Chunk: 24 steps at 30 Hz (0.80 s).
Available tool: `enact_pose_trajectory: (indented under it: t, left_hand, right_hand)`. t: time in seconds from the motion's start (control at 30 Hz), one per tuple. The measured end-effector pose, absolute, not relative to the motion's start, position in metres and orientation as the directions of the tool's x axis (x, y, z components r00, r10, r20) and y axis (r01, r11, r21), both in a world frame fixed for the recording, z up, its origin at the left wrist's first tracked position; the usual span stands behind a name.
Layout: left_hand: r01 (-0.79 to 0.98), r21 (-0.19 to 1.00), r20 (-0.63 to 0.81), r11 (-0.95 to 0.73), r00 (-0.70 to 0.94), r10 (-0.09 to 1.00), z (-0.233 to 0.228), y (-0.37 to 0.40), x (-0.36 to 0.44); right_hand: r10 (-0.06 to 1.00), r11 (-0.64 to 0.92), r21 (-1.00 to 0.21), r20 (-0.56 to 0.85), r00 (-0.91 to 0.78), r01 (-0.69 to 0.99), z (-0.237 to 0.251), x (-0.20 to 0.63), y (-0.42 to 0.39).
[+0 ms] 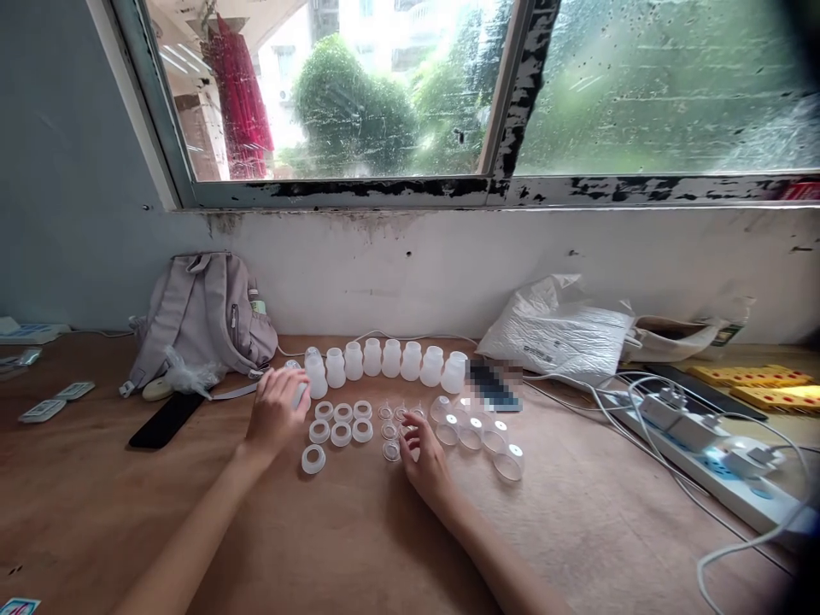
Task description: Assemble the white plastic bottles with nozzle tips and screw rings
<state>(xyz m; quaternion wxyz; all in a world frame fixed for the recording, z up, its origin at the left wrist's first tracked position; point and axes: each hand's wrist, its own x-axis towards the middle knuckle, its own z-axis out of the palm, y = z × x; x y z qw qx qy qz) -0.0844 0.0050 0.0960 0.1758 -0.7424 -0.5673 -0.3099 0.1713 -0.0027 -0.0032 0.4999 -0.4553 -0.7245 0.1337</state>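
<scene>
My left hand [277, 412] is curled around a small whitish bottle, mostly hidden behind my fingers, with its clear domed top [293, 365] showing above them. Just right of it begins a curved row of frosted baby bottles [390, 359]; the leftmost bottle [314, 376] has a clear cap on, while the others stand uncapped. White screw rings [313, 459] lie in rows in front. My right hand [423, 457] hovers at or touches the clear bottle nipples [390, 450], fingers bent and apart, nothing visible in them. Clear domed caps [508, 464] sit to its right.
A grey backpack [205, 316] and a black phone [166, 420] are at the left. At the back right lies a silvery bag [557, 329]. A power strip [717, 461] with loose white cables and yellow trays [749, 376] occupy the right side.
</scene>
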Motion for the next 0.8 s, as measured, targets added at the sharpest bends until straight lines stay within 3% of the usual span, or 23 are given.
enact_pose_trajectory:
  t: [0.17, 0.27, 0.43, 0.7, 0.8]
  left_hand:
    - [0.999, -0.047, 0.511, -0.016, 0.038, 0.859, 0.130, 0.061, -0.073]
    - [0.994, -0.098, 0.462, 0.040, 0.009, 0.887, 0.131, 0.084, -0.070]
    - [0.994, -0.110, 0.422, -0.005, 0.051, 0.905, 0.129, 0.093, -0.071]
    - [0.992, -0.041, 0.617, -0.118, 0.118, 0.778, 0.185, 0.035, -0.040]
    - [0.978, 0.046, 0.639, -0.203, 0.128, 0.759, 0.190, 0.004, -0.024]
  right_hand:
    - [0.785, 0.551, -0.649, 0.617, -0.061, 0.524, 0.000, 0.173, -0.003]
    - [0.761, 0.560, -0.640, 0.648, -0.021, 0.527, 0.002, 0.174, -0.005]
    - [0.719, 0.594, -0.636, 0.694, 0.030, 0.493, 0.009, 0.174, -0.009]
    - [0.699, 0.612, -0.608, 0.715, 0.013, 0.505, 0.018, 0.174, -0.014]
    - [0.703, 0.618, -0.620, 0.711, 0.013, 0.484, 0.022, 0.173, -0.016]
